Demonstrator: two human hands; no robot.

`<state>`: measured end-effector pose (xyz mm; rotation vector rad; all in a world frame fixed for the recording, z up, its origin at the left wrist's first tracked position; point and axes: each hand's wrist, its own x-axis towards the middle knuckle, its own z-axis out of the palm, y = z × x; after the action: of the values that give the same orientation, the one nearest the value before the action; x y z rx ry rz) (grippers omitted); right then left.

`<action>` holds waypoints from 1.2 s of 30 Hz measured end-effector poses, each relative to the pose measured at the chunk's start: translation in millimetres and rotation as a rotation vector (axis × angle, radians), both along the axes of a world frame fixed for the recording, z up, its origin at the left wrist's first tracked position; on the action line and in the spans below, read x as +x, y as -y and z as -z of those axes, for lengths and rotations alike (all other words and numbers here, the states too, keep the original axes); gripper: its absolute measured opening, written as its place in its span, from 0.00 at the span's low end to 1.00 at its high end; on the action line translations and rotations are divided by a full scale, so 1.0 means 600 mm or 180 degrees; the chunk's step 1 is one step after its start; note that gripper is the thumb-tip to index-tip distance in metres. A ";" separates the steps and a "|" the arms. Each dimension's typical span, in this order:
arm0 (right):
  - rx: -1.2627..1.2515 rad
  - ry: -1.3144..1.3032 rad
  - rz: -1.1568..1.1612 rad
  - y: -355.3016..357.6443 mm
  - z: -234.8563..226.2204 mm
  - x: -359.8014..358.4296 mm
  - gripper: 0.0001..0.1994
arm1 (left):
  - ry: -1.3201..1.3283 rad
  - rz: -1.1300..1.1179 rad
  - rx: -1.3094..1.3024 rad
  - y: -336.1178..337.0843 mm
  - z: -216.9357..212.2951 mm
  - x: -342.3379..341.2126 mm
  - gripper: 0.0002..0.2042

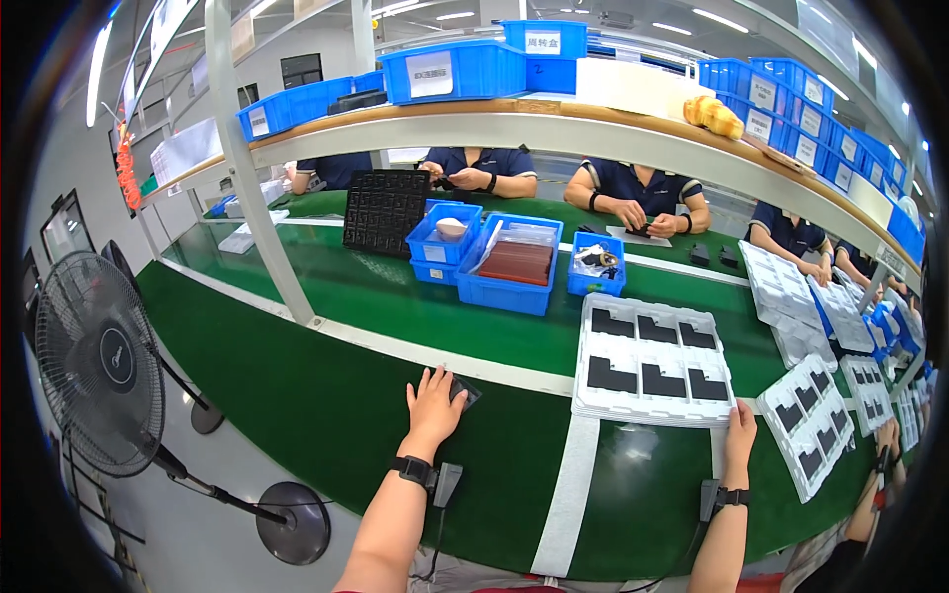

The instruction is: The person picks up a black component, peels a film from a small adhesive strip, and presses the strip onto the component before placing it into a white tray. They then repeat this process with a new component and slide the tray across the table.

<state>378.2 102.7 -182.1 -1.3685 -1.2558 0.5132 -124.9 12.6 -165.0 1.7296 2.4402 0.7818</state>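
Observation:
My left hand [435, 407] lies on the green table with its fingers spread. Its thumb side rests on a dark, flat, glossy piece [473, 392], mostly covered by the hand, so its kind is unclear. At the near right corner of a stack of white plastic trays [652, 410], my right hand [739, 437] is closed on the rim. Black L-shaped pieces [611, 374] sit in the compartments of the top tray. That stack stands across the white strip, tilted slightly. Both wrists wear black bands with small dark boxes and cables.
Beyond stand blue bins [504, 295], one with brown sheets, and a black ridged tray [384, 212]. A shelf [554, 117] on white posts crosses above. More white trays [806, 425] lie at the right, near another person's arm. A fan [104, 361] stands left; co-workers sit opposite.

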 end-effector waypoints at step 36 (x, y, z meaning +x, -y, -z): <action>-0.0642 -0.0310 -0.2096 0.130 -0.077 -0.306 0.06 | 0.1102 0.3032 0.0418 0.001 -0.060 0.253 0.18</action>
<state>194.5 25.0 -136.1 -1.0500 -1.6004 1.1717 26.9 11.8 -129.1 2.2176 1.1354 0.9651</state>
